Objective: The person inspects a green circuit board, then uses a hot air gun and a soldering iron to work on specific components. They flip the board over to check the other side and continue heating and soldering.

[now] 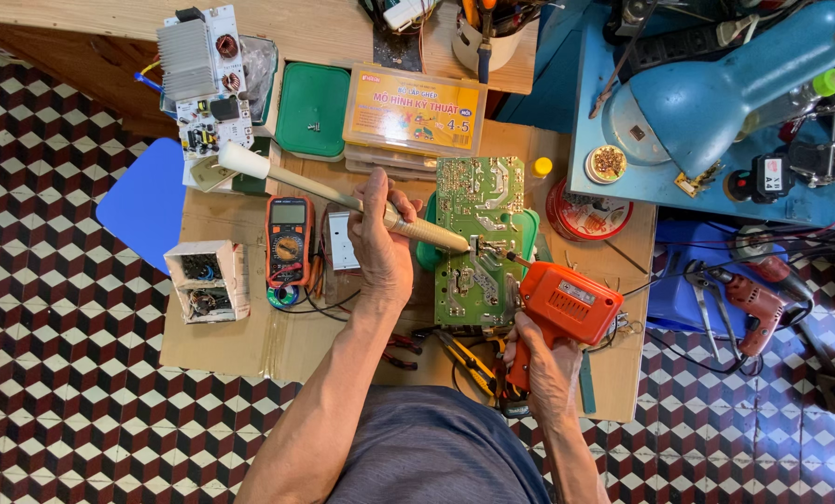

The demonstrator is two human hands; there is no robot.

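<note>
A green circuit board (pixel 478 196) lies solder side up on a green box at the middle of the cardboard-covered worktop. My left hand (pixel 380 243) grips a long beige desoldering pump (pixel 343 198), its tip resting on the board near the centre. My right hand (pixel 543 359) holds an orange pistol-shaped soldering gun (pixel 567 303) by its grip. The gun's tip touches the board at the same spot as the pump's tip.
An orange multimeter (pixel 288 240) and an opened white box (pixel 207 279) lie left of the board. A yellow parts case (pixel 416 112) and a green lid (pixel 314 109) sit behind. A blue desk lamp (pixel 725 84), a red drill (pixel 758 299) and pliers (pixel 464 359) are nearby.
</note>
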